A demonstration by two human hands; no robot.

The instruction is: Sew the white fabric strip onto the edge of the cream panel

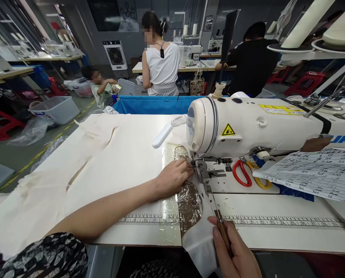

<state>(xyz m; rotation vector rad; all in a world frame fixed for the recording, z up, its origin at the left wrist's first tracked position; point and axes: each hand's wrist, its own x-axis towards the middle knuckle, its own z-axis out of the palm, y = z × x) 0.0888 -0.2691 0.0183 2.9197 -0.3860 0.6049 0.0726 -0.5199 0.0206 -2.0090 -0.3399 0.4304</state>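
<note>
- Right hand [237, 253]: closed round wooden-handled awl [225, 236], tip pointing toward sewing machine [247, 123]; probably held so for guiding cloth where fingers fit badly.
- White cloth [198, 241]: runs from the machine's needle end, drapes over desk [131, 154] edge beside right hand.
- Left hand [175, 175]: palm down, fingers together beside needle end, likely keeping cloth flat; can't tell if pinching.
- Scissors [242, 173]: under machine arm, presumably for easy reach.
- Far: co-worker in white top [162, 67], back turned.
</note>
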